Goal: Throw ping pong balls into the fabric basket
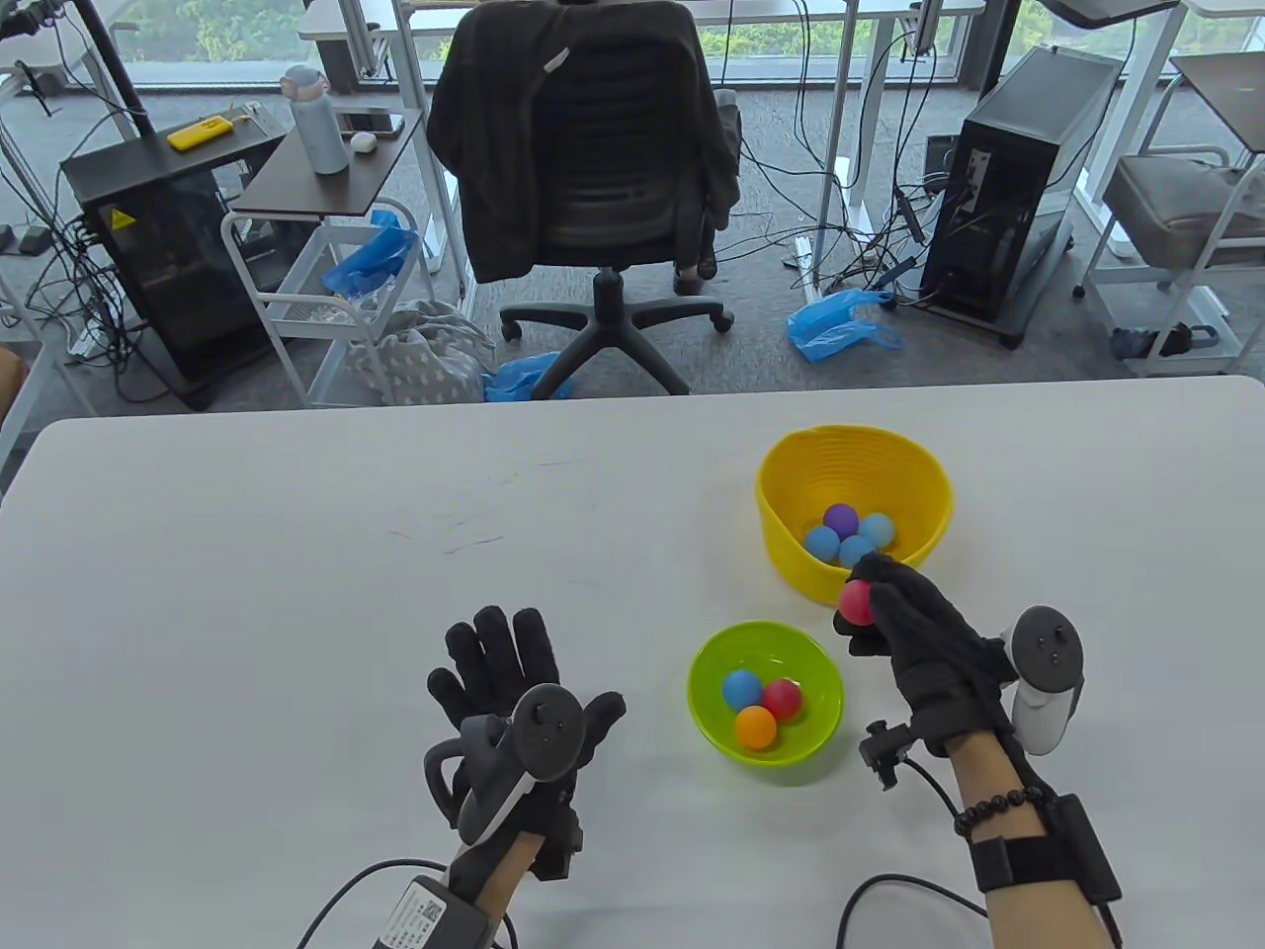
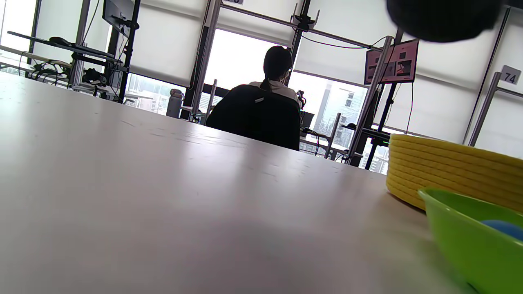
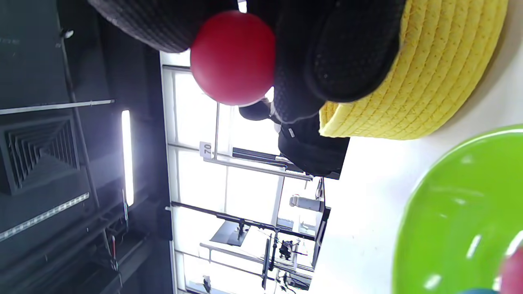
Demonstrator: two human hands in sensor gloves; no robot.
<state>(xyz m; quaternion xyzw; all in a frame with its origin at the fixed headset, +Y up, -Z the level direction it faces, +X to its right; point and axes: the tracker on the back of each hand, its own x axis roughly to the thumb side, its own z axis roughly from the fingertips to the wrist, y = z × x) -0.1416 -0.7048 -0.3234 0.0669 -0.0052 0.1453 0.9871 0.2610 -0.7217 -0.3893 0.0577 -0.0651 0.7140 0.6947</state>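
Note:
A yellow fabric basket (image 1: 791, 470) stands right of centre on the white table and holds several balls, blue and purple (image 1: 840, 519). A green bowl (image 1: 714, 660) in front of it holds a blue ball (image 1: 741, 689), a red ball (image 1: 783, 698) and an orange ball (image 1: 756, 728). My right hand (image 1: 870, 615) pinches a red ball (image 1: 856, 603) just in front of the basket's near rim; the ball (image 3: 233, 57) shows between gloved fingers (image 3: 347, 53) in the right wrist view beside the basket (image 3: 441, 81). My left hand (image 1: 514, 672) rests flat on the table, fingers spread, left of the bowl.
The table's far edge (image 1: 632, 405) lies behind the basket. An office chair (image 1: 593, 178) with a dark jacket, carts and a computer tower (image 1: 1028, 168) stand on the floor beyond. Bare tabletop (image 1: 296, 573) stretches to the left.

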